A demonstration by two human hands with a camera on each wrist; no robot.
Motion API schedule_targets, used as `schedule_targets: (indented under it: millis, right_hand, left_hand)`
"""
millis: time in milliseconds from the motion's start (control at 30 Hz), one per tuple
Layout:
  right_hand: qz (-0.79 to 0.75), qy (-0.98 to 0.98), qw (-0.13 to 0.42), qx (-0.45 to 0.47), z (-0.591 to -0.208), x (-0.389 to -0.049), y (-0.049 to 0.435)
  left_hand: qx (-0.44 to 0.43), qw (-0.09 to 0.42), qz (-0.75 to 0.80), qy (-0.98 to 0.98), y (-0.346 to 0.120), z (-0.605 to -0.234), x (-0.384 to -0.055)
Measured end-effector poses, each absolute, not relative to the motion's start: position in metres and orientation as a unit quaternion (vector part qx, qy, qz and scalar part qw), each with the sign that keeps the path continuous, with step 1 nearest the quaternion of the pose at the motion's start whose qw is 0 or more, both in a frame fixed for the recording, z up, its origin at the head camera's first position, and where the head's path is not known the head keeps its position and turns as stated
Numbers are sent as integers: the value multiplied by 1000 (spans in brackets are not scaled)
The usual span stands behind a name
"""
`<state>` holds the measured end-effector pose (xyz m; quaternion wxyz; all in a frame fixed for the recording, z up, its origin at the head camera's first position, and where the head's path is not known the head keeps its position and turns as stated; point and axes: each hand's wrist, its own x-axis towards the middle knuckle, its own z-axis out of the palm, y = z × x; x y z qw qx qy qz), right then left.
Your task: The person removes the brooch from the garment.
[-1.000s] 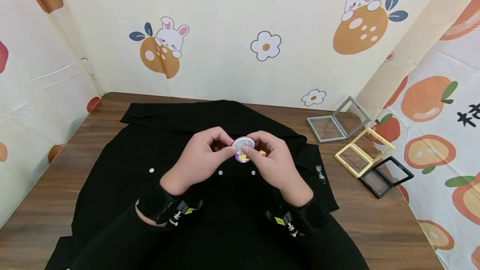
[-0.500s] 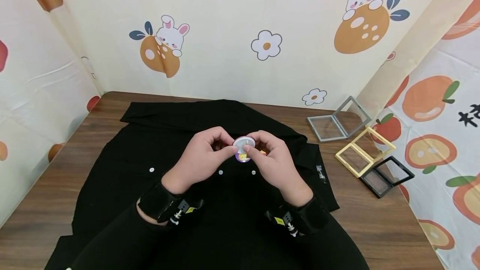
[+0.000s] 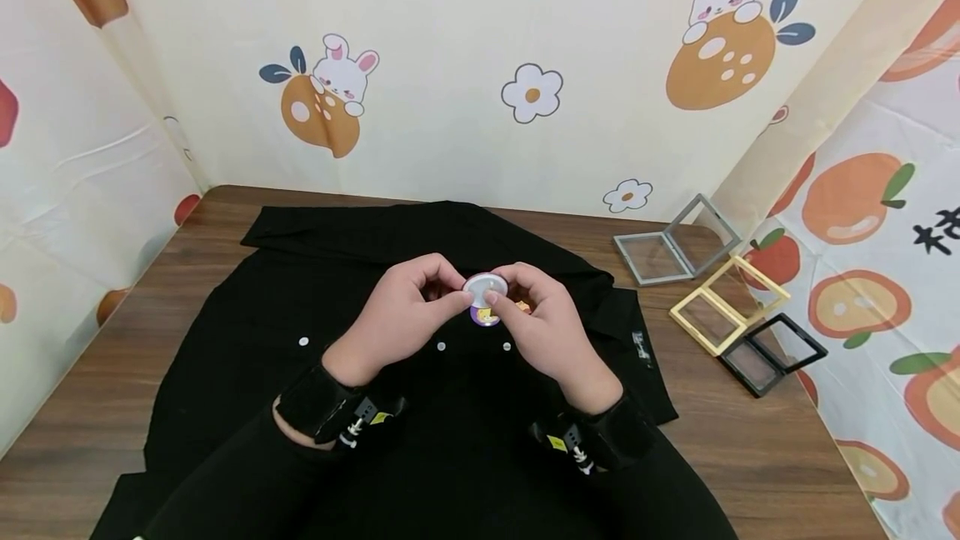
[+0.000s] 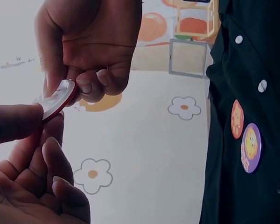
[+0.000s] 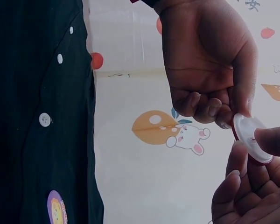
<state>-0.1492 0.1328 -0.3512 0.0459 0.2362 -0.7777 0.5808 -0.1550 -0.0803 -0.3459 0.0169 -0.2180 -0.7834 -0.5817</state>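
My left hand and right hand pinch a round pin badge between them above a black button-up shirt. The badge's white back faces up and its edge is red. In the right wrist view, the right thumb lies on that back, right by the metal pin. The left thumb and index finger grip the opposite edge. Below the held badge, a purple badge and an orange-red badge sit side by side on the shirt front. The held badge's printed face is hidden.
Silver, yellow and black hinged frames stand open at the right of the wooden table. White buttons run along the shirt. A printed curtain closes off the back and sides.
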Motion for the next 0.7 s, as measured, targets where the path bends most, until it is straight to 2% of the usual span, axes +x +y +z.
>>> schedule_targets:
  millis: [400,700]
  right_hand:
    - [571,-784,48,241,-351,-150,133]
    - [556,-795,29,242,-350,-151,134]
  left_hand:
    - [-228,50,-560,-795,-81,-344,-157]
    - [-239,51,-550,-799,-83,-344,-158]
